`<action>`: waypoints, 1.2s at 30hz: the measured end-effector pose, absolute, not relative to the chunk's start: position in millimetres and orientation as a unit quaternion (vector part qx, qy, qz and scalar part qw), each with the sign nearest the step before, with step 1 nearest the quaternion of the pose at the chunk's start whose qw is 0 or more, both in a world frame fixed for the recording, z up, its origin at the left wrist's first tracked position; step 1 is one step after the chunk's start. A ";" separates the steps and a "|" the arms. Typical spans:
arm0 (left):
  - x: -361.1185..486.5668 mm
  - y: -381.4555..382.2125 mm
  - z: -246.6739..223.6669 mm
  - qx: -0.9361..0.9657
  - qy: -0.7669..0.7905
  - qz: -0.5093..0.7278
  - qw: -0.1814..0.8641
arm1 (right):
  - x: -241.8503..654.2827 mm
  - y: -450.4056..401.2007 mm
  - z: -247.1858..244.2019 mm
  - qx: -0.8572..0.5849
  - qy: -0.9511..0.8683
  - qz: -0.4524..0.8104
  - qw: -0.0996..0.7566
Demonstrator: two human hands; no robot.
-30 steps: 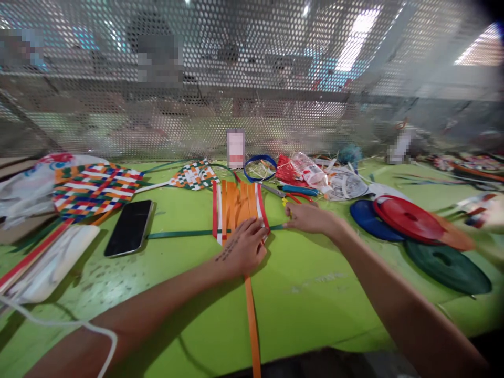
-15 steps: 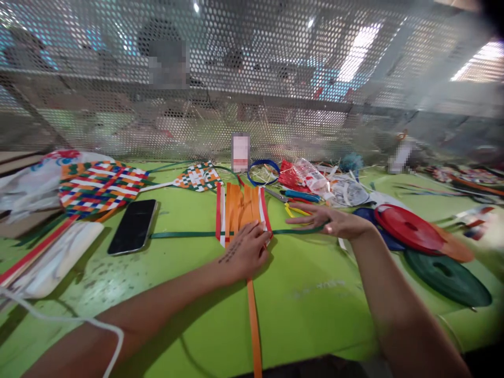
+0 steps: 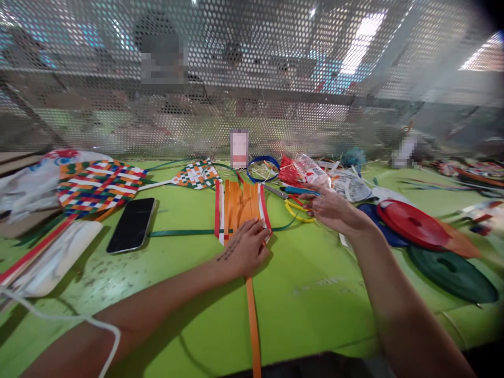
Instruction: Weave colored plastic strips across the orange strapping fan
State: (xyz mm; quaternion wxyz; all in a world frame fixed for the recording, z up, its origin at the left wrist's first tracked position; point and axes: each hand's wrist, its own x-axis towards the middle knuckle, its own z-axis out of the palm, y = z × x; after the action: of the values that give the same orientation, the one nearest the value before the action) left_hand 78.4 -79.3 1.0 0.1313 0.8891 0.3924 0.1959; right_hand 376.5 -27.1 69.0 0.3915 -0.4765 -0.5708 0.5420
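My left hand (image 3: 246, 247) lies flat over the lower part of a panel of orange, white and red strips (image 3: 240, 202), pressing on it. A green strip (image 3: 181, 232) crosses beneath this hand, its loose right end curling up from the table. One long orange strip (image 3: 253, 320) runs from the panel toward the near edge. To the right, my right hand (image 3: 334, 210) is open, fingers stretched over a blue-handled tool (image 3: 301, 191) and a yellow-handled tool (image 3: 295, 211). Whether the fingertips touch the handles is hard to tell.
A phone (image 3: 132, 226) lies at left below a woven multicoloured piece (image 3: 100, 186). A smaller woven piece (image 3: 199, 175) is behind. Red (image 3: 413, 223) and green strip coils (image 3: 452, 274) lie at right. A perforated metal screen (image 3: 252, 79) stands behind the table; a white cord (image 3: 79, 317) crosses my left forearm.
My right hand has let go of the green strip and moved slightly up to the tools. The strip's free end now curls on its own. My left hand has stayed on the panel.
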 end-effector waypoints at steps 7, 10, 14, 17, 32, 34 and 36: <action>77.0 -79.3 -1.7 0.886 0.401 0.187 0.139 | 364.8 -22.0 45.1 -0.488 -0.556 0.561 0.373; 77.7 -80.0 0.6 0.888 0.399 0.187 0.131 | 348.9 -27.4 42.3 -0.540 -0.596 0.530 0.270; 78.3 -80.7 6.1 0.893 0.386 0.195 0.125 | 326.2 -40.3 44.1 -0.576 -0.655 0.466 0.149; 77.8 -80.7 8.4 0.892 0.383 0.202 0.128 | 313.3 -45.7 46.5 -0.575 -0.668 0.448 0.153; 77.2 -80.2 9.4 0.891 0.383 0.209 0.124 | 307.8 -68.8 9.6 -0.503 -0.757 0.327 0.258; 76.9 -79.6 9.9 0.890 0.386 0.207 0.128 | 305.4 -72.6 4.2 -0.499 -0.775 0.293 0.254; 76.4 -79.0 10.2 0.889 0.388 0.204 0.134 | 302.8 -75.8 1.2 -0.500 -0.788 0.257 0.251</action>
State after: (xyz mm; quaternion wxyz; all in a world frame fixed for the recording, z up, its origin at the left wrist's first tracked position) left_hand 76.4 -79.0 10.2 0.1339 0.8886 0.3884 0.2039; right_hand 302.8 -75.8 1.2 0.2511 -0.4996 -0.7882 0.2572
